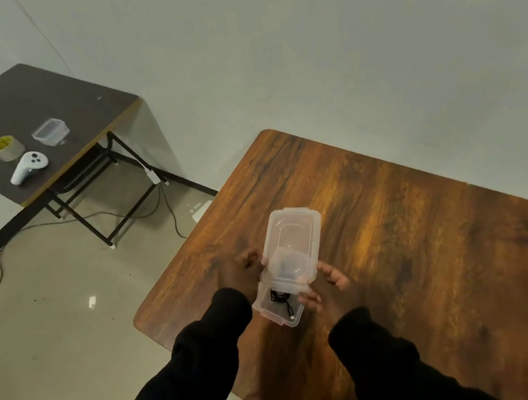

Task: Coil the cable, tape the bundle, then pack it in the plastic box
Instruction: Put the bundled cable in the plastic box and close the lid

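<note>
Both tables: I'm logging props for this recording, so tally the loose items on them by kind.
Plastic boxes: 2
Lids: 1
Cables: 1
Tape rolls: 1
White controllers: 1
Total: 6

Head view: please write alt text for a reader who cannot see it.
Two hands, left and right, hold a clear lid over a plastic box with a black cable inside, on a wooden table.
</note>
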